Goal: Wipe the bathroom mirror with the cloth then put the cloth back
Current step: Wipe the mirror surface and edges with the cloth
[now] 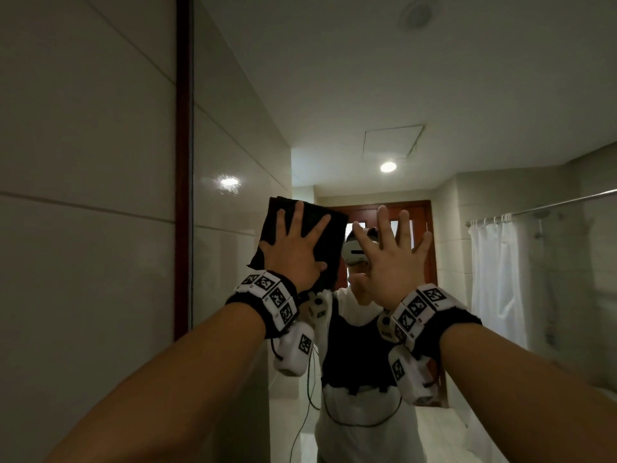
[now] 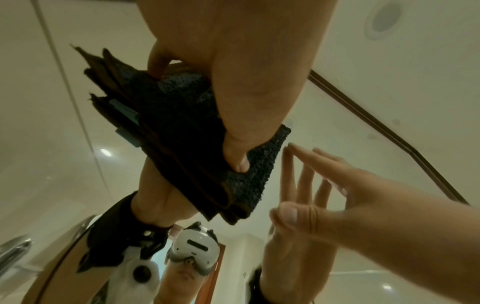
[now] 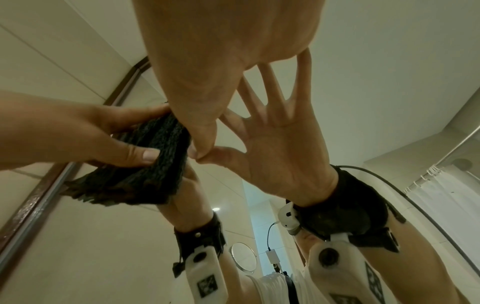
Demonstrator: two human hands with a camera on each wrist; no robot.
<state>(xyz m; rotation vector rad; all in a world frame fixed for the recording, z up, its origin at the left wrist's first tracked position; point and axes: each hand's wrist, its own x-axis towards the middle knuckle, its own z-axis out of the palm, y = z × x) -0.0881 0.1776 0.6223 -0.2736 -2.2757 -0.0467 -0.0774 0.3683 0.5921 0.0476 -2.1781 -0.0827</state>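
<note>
A folded black cloth (image 1: pixel 334 242) lies flat against the bathroom mirror (image 1: pixel 367 95), a little right of its left edge. My left hand (image 1: pixel 297 242) presses on it with fingers spread and straight. The left wrist view shows the cloth (image 2: pixel 182 127) in several layers under my left hand (image 2: pixel 246 82), with the thumb resting on it. My right hand (image 1: pixel 390 259) is just right of the cloth, palm towards the glass, fingers spread, holding nothing. In the right wrist view my right hand (image 3: pixel 221 51) meets its own reflection at the thumb tip, with the cloth (image 3: pixel 145 170) alongside.
A dark red-brown frame (image 1: pixel 183 162) edges the mirror on the left, with a tiled wall (image 1: pixel 83 195) beyond it. The glass reflects a person in a headset, a wooden door and a white shower curtain (image 1: pixel 497 279). A small round mirror (image 3: pixel 244 259) is reflected low down.
</note>
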